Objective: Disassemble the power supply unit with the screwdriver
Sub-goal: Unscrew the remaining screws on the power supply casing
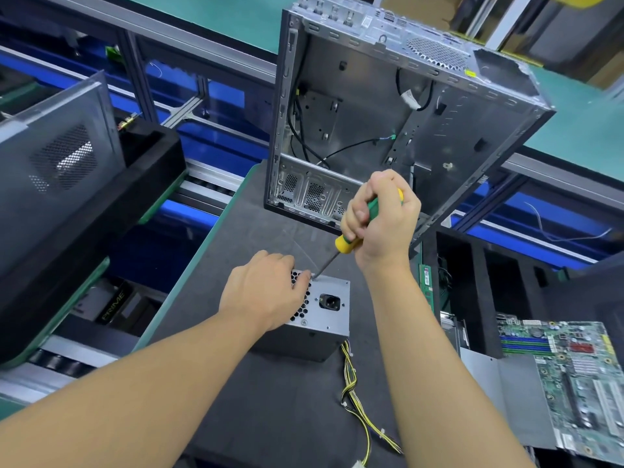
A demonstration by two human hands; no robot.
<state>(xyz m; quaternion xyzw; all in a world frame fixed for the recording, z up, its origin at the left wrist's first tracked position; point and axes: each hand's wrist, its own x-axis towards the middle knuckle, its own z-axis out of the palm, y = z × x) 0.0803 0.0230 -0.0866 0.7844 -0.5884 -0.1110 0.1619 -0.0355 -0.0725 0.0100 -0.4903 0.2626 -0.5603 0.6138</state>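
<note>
Power supply unit [332,310] matt grey metal; screwdriver [351,243] glossy plastic handle, steel shaft.

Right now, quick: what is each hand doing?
Left hand: open, resting on the power supply unit.
Right hand: closed around the screwdriver handle, tip at the unit's top edge.
</note>
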